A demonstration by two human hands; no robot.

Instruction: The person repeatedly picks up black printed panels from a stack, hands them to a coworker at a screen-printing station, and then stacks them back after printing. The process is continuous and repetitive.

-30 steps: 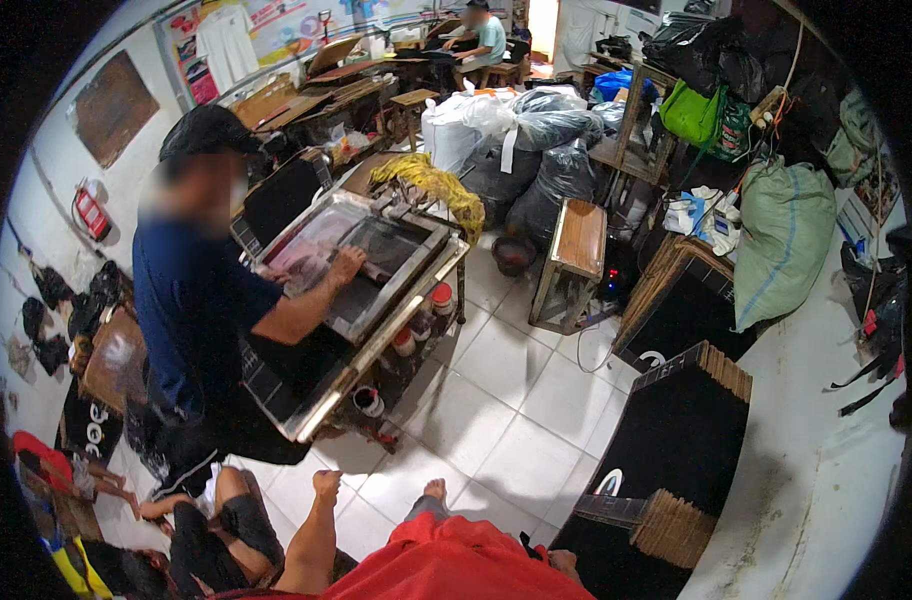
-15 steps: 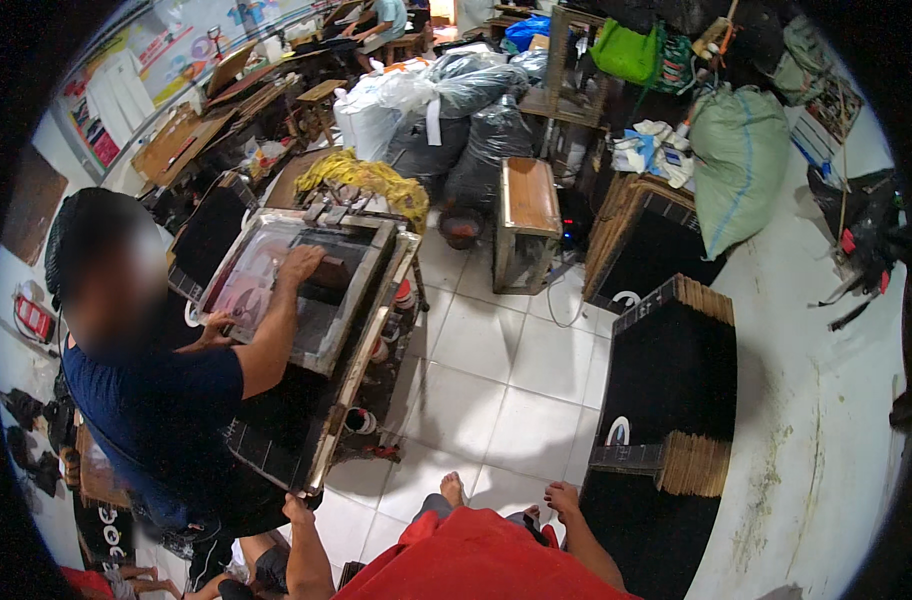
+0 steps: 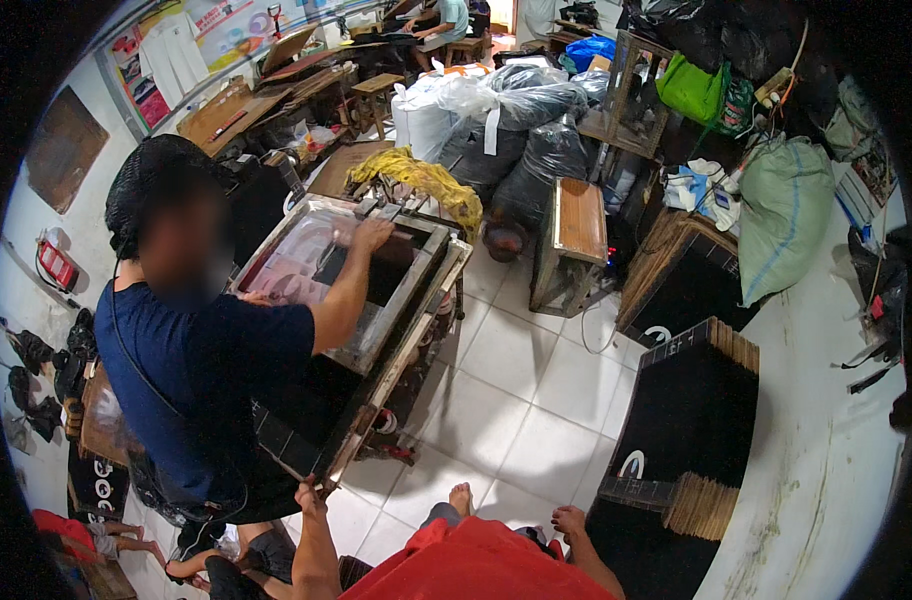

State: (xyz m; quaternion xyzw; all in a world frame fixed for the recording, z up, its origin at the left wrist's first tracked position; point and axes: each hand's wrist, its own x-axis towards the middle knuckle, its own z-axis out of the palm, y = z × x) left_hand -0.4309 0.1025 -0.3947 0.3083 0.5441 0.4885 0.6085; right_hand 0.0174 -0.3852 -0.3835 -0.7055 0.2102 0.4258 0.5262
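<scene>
My left hand (image 3: 307, 494) grips the near corner of a long black board (image 3: 291, 445) on the printing table (image 3: 386, 385). My right hand (image 3: 568, 522) hangs with loosely curled, empty fingers beside a stack of black boards (image 3: 681, 400). At the table, a person in a navy shirt (image 3: 186, 370) bends over a screen frame (image 3: 416, 288), a hand (image 3: 374, 232) on a dark bar across the mesh. That person's other hand is partly hidden near the frame's left side.
Bagged bundles (image 3: 516, 140), a wooden box stand (image 3: 576, 230) and a green sack (image 3: 781, 210) occupy the back and right. White tiled floor (image 3: 496, 380) lies between table and stacks. People sit at lower left (image 3: 106, 540) and at the back (image 3: 436, 30).
My left hand has come onto the board's near corner. My right hand has come into fuller view. The navy-shirted person has leaned forward, the hand on the bar shifting over the mesh.
</scene>
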